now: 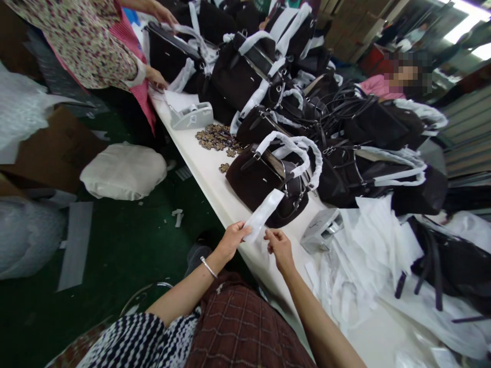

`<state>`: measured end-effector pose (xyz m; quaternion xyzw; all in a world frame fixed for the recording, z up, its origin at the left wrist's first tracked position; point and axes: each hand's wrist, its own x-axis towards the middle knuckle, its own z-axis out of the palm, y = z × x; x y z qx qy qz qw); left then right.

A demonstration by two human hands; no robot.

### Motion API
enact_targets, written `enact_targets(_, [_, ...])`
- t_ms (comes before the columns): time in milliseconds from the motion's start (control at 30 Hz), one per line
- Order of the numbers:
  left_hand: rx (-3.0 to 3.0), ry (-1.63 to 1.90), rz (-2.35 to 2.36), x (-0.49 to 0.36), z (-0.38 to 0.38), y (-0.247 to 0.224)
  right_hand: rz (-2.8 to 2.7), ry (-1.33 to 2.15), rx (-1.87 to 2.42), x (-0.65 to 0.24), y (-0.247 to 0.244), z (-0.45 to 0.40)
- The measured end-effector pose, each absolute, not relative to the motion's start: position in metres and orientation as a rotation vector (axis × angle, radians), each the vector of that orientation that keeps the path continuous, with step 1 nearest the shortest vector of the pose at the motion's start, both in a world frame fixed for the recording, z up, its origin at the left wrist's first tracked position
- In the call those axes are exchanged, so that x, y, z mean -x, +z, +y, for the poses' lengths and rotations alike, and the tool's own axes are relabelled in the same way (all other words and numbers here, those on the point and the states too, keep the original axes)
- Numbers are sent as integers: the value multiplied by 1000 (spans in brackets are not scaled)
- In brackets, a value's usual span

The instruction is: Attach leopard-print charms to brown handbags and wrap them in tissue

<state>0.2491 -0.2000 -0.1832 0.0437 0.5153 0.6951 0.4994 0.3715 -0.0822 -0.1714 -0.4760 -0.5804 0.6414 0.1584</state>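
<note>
My left hand (231,241) is closed on the lower end of a white strip (264,213), which slants up to the right in front of a dark handbag. The fingers of my right hand (279,248) are curled together just right of the strip's lower end; whether something small is between them is too small to tell. That dark handbag (251,179) stands at the table's near edge, its two handles (291,153) wrapped in white.
Many dark bags (238,76) crowd the white table (207,168). Flower-shaped pieces (217,137) lie by a grey tape dispenser (195,116). Another dispenser (321,230) and white sheets (374,235) are at right. One person (88,41) stands at upper left, another (378,88) at upper right.
</note>
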Motion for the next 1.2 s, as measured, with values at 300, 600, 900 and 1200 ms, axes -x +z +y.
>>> enact_targets(300, [-345, 1582, 1521, -250, -196, -192, -1412, 2114, 1157, -336, -168, -96])
enact_targets(600, [-522, 1421, 1537, -248, -189, -197, -1261, 2037, 1069, -304, -149, -57])
enact_targets(900, [-782, 1189, 1693, -203, -190, -202, -1892, 1280, 1256, -355, -134, -18])
enact_targets(1200, [-1207, 1505, 2379, -70, -130, -132, -1949, 1362, 1286, -359, -148, 48])
